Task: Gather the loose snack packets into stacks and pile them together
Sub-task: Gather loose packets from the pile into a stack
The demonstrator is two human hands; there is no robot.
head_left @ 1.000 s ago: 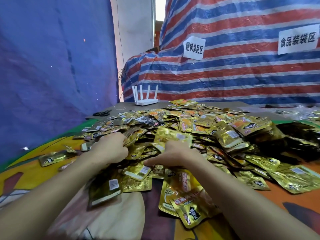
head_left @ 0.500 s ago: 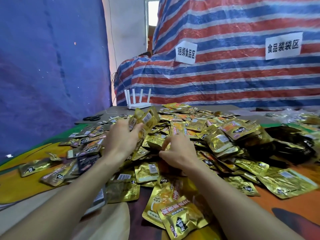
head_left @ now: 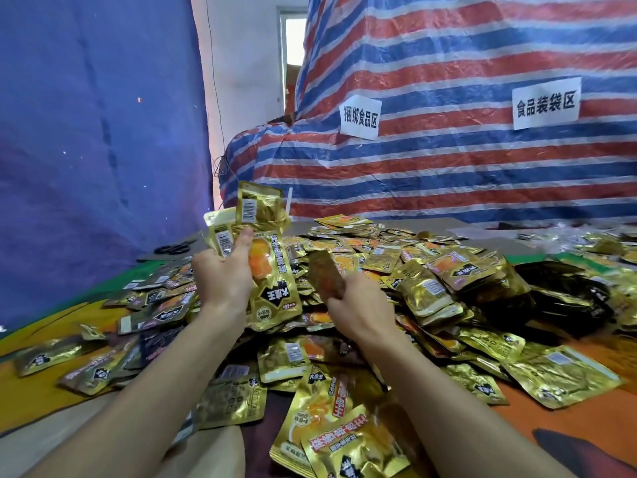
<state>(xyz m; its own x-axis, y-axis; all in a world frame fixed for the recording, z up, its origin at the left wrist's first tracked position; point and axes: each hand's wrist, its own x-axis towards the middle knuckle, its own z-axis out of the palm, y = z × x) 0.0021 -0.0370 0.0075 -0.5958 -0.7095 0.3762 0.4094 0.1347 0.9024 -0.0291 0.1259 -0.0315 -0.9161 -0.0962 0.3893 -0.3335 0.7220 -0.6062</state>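
A big heap of loose gold snack packets [head_left: 396,270] covers the surface ahead. My left hand [head_left: 222,276] is raised above the heap and grips a fanned bunch of gold packets [head_left: 265,243], thumb across their front. My right hand [head_left: 358,305] is just to the right, lower, and pinches one packet [head_left: 325,276] that points up and left, seen edge-on and blurred. More packets [head_left: 344,436] lie close to me between my forearms.
A striped red, white and blue tarp [head_left: 448,150] with two white paper signs rises behind the heap. A blue sheet [head_left: 96,132] hangs at left. Black scissors [head_left: 172,249] lie at the far left edge. Dark packets [head_left: 565,294] lie at right.
My left hand has lifted a bunch of packets up out of the heap. My right hand has picked one packet off the pile and raised it toward the left hand.
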